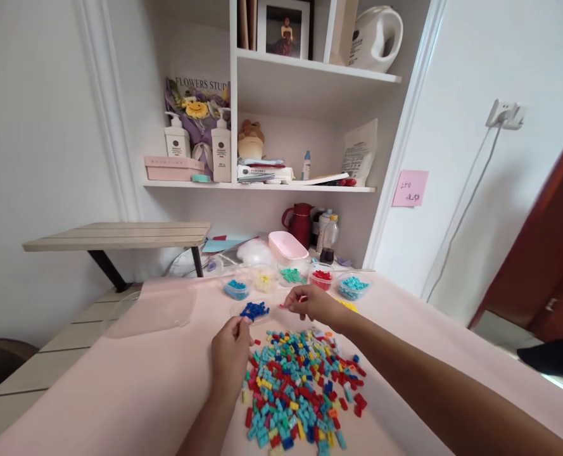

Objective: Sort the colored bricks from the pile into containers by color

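Note:
A wide heap of small toy bricks point(295, 386), in red, turquoise, yellow, blue and other colours, lies on the pink-covered table. At the heap's upper left, my left hand point(228, 348) is closed in a pinch, just below a clear container of dark blue bricks point(254, 310). Whatever its fingertips hold is hidden. Above the heap, my right hand point(312, 303) pinches a small red brick point(282, 306) between thumb and finger. Yellow bricks point(346, 305) show partly behind my right wrist.
Along the back stand clear tubs of blue bricks point(236, 289), pale yellow bricks point(263, 282), green bricks point(292, 275), red bricks point(322, 278) and turquoise bricks point(353, 287). A transparent lid or tray point(152, 310) lies left. Behind are a pink basket point(288, 246) and a dark red jug point(301, 223).

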`<state>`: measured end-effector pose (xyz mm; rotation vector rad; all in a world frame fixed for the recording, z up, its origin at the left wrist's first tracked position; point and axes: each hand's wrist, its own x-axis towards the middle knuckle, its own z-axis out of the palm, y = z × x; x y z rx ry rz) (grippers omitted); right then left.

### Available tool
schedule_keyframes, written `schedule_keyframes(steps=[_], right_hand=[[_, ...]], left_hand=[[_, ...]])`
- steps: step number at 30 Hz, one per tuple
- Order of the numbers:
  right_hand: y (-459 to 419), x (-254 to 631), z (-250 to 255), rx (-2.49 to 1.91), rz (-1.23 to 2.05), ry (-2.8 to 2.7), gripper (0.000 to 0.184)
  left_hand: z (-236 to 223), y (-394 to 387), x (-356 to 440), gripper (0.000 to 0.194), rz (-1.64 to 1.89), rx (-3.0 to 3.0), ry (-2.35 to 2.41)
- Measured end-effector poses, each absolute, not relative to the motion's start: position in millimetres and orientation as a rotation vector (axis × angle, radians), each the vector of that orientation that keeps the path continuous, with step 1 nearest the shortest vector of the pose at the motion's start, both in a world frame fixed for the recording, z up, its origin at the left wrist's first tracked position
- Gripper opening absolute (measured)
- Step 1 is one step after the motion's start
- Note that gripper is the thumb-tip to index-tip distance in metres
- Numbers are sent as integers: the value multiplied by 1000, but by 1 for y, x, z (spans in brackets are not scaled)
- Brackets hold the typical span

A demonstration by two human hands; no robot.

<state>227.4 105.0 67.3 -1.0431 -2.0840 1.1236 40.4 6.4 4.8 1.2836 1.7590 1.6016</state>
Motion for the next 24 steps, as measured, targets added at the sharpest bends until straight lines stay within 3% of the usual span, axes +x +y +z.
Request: schedule_keyframes(steps=[4, 10, 20, 24], right_hand=[[93, 227, 74, -1035, 1121, -2158, 7], [42, 273, 82, -1024, 568, -2525, 12], [14, 301, 49, -858, 137, -2838, 29], [22, 300, 42, -907, 132, -2874, 22]], left_hand=[[5, 8, 40, 30, 1589, 1263, 1734], [5, 9, 41, 28, 1590, 1226, 1704], [7, 7, 43, 26, 1598, 1223, 1677], [4, 8, 43, 27, 1600, 1226, 1670]])
